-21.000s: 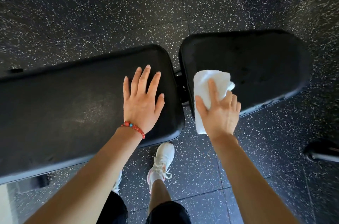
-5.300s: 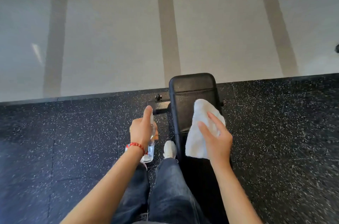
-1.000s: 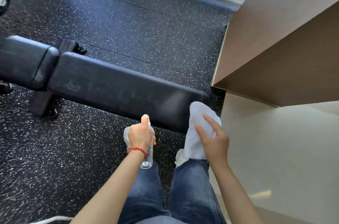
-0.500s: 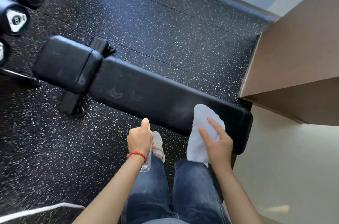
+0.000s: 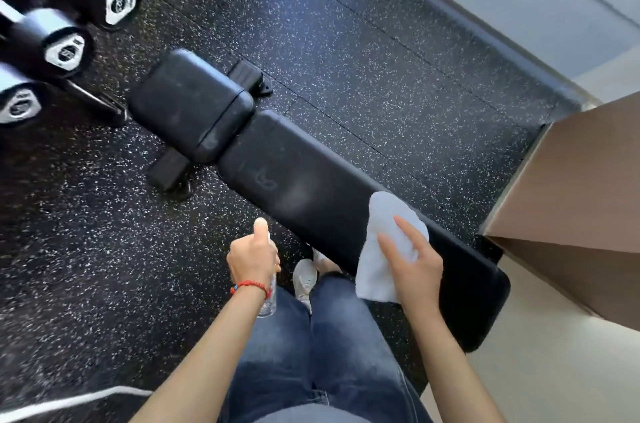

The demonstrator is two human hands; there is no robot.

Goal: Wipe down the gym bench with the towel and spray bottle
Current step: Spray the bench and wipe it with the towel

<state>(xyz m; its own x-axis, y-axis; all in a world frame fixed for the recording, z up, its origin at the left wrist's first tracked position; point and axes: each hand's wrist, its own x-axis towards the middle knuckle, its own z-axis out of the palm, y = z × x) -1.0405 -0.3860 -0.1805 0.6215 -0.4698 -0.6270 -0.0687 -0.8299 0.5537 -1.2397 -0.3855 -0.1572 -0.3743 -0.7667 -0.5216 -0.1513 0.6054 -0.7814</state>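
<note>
The black padded gym bench [image 5: 311,187] runs diagonally from the upper left to the lower right, its short seat pad [image 5: 188,104] at the far end. My right hand [image 5: 412,266] grips a folded white towel [image 5: 384,242] over the long pad's near part; whether the towel touches the pad I cannot tell. My left hand [image 5: 254,256], a red bead bracelet at its wrist, is closed around a clear spray bottle [image 5: 269,301] with the thumb up on top. The bottle hangs beside the bench over the floor, mostly hidden by the hand.
Dumbbells on a rack [image 5: 69,24] fill the upper left. A tan box or counter [image 5: 575,201] stands close to the bench's near end on the right. Black speckled rubber flooring [image 5: 363,59] lies around the bench, pale floor [image 5: 540,370] lower right. My jeans and white shoe [image 5: 304,275] are below.
The view has swung so the bench sits more to the right and the dumbbell rack has come further into sight. Both hands keep their hold on bottle and towel.
</note>
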